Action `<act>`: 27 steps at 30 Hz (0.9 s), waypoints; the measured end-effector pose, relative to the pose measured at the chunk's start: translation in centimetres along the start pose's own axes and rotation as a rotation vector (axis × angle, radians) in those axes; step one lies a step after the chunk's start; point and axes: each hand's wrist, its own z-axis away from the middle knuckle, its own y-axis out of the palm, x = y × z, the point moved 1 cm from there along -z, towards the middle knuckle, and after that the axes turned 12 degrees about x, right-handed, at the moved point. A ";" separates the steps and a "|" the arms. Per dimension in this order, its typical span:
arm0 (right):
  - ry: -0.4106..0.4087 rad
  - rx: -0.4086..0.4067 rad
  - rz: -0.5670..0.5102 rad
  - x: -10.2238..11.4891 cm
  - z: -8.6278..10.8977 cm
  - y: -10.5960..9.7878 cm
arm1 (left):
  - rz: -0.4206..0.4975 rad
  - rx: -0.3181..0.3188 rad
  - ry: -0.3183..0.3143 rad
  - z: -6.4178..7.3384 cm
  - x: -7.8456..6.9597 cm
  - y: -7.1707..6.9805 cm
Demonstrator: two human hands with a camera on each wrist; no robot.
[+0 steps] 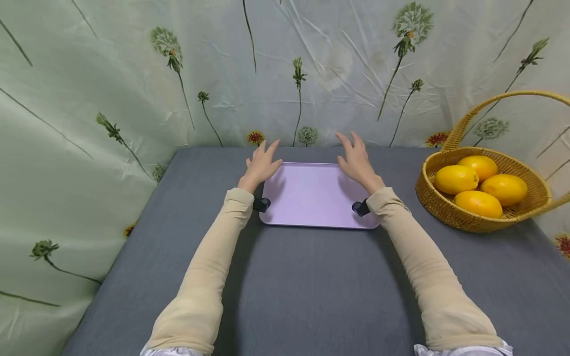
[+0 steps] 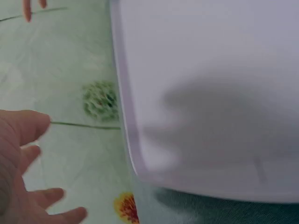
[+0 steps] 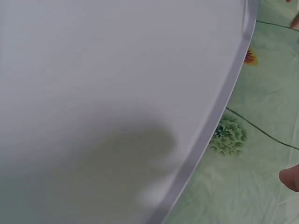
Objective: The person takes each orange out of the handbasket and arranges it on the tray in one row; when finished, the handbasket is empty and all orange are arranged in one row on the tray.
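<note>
Lilac tray (image 1: 318,198), seen from the head camera, lies on the grey surface (image 1: 311,287), its far rim near the surface's back edge and one long side facing the person. The left hand (image 1: 261,164) hovers by the tray's far left corner and the right hand (image 1: 357,163) by its far right corner. Each grip is loose and wide, fingers apart, with hold of nothing. Dark wrist cameras (image 1: 261,204) sit beside the cuffs of the beige sleeves (image 1: 200,287). Well to the right of the tray stands a woven basket (image 1: 445,215) with an arched handle, holding four yellow fruits (image 1: 504,189). Pale cloth (image 1: 111,59) printed with dandelions and other flowers hangs behind the surface and along its left.

From the left wrist, the tray's rounded corner and raised rim take up the right side, with a soft shadow across the base. The left hand reaches in at the left edge, thumb and fingers spread and apart from the rim.

From the right wrist, the tray covers most of the view, another shadow on it. One fingertip of the right hand shows at the right edge, apart from the rim; that grip's spread cannot be told here.
</note>
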 end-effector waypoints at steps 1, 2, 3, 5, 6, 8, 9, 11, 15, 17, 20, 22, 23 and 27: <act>-0.010 -0.005 0.000 0.0 0.3 -0.1 | 0.015 0.001 0.005 0.3 0.1 0.1; -0.019 -0.012 -0.001 0.0 0.5 -0.3 | 0.028 0.003 0.009 0.6 0.1 0.2; -0.028 -0.018 -0.003 0.0 0.8 -0.4 | 0.037 0.006 0.013 0.9 0.2 0.3; -0.051 -0.036 -0.005 0.0 1.3 -0.8 | 0.048 0.004 0.026 1.5 0.4 0.5; -0.060 -0.047 -0.008 0.0 1.6 -1.0 | 0.056 0.004 0.032 1.8 0.5 0.6; -0.080 -0.079 -0.015 -0.1 2.0 -1.3 | 0.071 0.002 0.046 2.5 0.8 0.8; -0.089 -0.096 -0.016 -0.2 2.2 -1.3 | 0.075 0.006 0.054 2.8 1.0 0.9; -0.104 -0.127 -0.021 -0.4 2.5 -1.4 | 0.088 0.014 0.066 3.4 1.3 1.1; -0.131 -0.170 -0.022 -0.7 3.2 -1.4 | 0.100 0.044 0.078 4.5 1.8 1.5; -0.143 -0.184 -0.017 -0.8 3.5 -1.4 | 0.101 0.063 0.071 5.0 2.0 1.8; -0.161 -0.191 -0.009 -1.1 4.3 -1.7 | 0.097 0.087 0.068 5.5 2.3 2.1; -0.168 -0.192 0.001 -1.4 4.8 -2.0 | 0.095 0.096 0.085 5.7 2.6 2.4; -0.172 -0.195 0.006 -1.5 5.1 -2.2 | 0.091 0.097 0.100 5.7 2.8 2.5; -0.178 -0.218 0.015 -2.2 6.1 -3.0 | 0.107 0.113 0.146 6.0 3.4 2.9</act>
